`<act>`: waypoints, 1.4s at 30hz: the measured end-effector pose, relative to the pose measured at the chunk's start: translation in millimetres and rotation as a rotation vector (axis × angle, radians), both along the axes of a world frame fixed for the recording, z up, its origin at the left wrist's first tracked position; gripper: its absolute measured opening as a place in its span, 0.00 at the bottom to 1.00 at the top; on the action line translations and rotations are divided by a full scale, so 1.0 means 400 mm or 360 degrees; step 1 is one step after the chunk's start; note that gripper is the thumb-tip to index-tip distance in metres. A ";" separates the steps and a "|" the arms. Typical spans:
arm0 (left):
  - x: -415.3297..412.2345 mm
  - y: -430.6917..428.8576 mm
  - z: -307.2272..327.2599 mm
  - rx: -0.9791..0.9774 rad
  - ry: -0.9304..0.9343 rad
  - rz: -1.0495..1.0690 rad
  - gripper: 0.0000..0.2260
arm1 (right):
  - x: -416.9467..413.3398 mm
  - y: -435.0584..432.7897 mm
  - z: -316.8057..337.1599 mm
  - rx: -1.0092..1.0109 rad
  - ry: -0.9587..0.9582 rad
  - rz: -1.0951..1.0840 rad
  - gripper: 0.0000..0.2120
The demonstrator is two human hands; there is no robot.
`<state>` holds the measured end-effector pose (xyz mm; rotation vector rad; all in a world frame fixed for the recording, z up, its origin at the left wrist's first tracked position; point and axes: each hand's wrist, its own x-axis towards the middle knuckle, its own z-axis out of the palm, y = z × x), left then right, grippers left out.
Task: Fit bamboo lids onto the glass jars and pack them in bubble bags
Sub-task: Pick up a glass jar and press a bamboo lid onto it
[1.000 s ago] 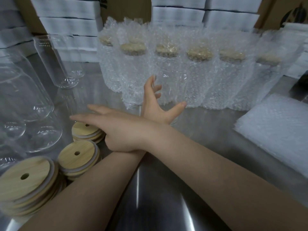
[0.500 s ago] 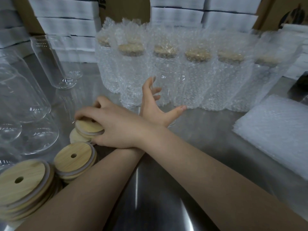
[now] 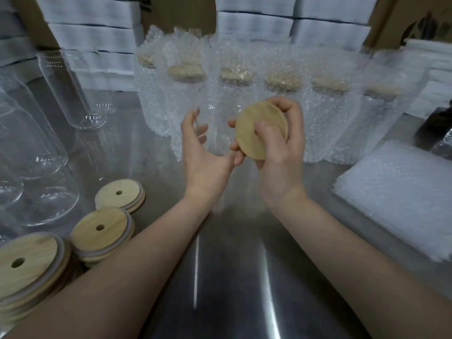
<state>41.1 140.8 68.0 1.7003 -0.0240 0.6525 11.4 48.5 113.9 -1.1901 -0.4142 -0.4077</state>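
Observation:
My right hand [image 3: 281, 152] grips a round bamboo lid [image 3: 249, 140], tilted on edge, with the thumb across its face. It hangs at the upper right of a clear glass jar [image 3: 217, 113] that stands on the steel table [image 3: 232, 265]. My left hand [image 3: 203, 157] is cupped around that jar's left side, fingers curled behind the glass and thumb at the front. The jar has no lid on it. Three stacks of bamboo lids with straw holes lie at the lower left: the far stack [image 3: 119, 194], the middle stack [image 3: 100, 231] and the near stack [image 3: 24, 265].
A row of lidded jars in bubble bags [image 3: 281, 106] stands just behind my hands. Several bare glass jars [image 3: 71, 94] crowd the left side. A pile of flat bubble bags [image 3: 396, 192] lies at the right. White boxes [image 3: 254, 23] are stacked along the back.
My right hand took a lid off the far stack at the left and carried it up and right to the jar. My arms are no longer crossed. My left hand stayed at the jar.

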 end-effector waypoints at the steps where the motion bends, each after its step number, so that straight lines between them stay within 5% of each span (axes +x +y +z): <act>1: 0.002 0.001 -0.002 -0.0001 0.0000 0.0002 0.37 | 0.002 -0.012 0.005 0.0033 0.0041 0.0030 0.06; 3: 0.000 -0.001 0.001 0.0008 0.0012 0.0015 0.37 | 0.022 -0.031 -0.005 0.0109 0.0146 0.0010 0.02; 8: 0.008 0.011 -0.003 0.0009 0.0022 0.0048 0.38 | 0.054 -0.046 -0.030 0.0126 0.0429 0.0074 0.12; 16: 0.022 0.019 -0.011 -0.0006 0.0013 0.0084 0.39 | 0.090 -0.063 -0.052 0.0152 0.0636 0.0071 0.09; 24: 0.024 0.026 -0.024 -0.0016 0.0018 0.0126 0.41 | 0.117 -0.064 -0.069 0.0148 0.0658 0.0190 0.31; 42: 0.022 0.024 -0.018 -0.0050 0.0048 0.0178 0.44 | 0.117 -0.073 -0.038 0.0601 0.0739 0.0702 0.23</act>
